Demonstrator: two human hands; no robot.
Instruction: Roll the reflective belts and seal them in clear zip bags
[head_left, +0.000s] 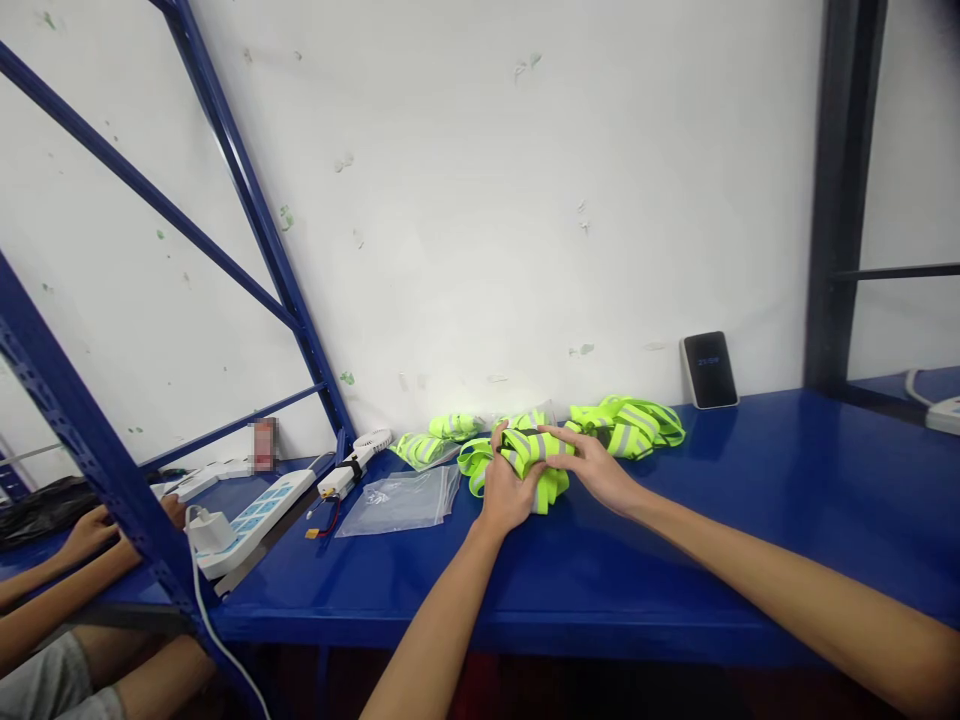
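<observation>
A bunched neon-yellow reflective strap (555,485) with silver-grey stripes is between my hands, just above the blue tabletop. My left hand (510,492) is closed round its near left side, thumb up. From the right, my right hand (596,470) pinches the bundle, its fingers reaching over the top; some fingertips are hidden by the fabric. Part of the strap hangs below my fingers. Behind to the right lies a loose heap of similar yellow straps (637,425). Rolled yellow straps (454,427), some in clear plastic, lie to the back left.
Clear zip bags (397,503) lie left of my hands, beside a white device (345,475) with wires. A phone-like screen (710,370) leans on the wall. Left, beyond a blue rack post (97,430), are a power strip (259,520) and another person's hands (90,535).
</observation>
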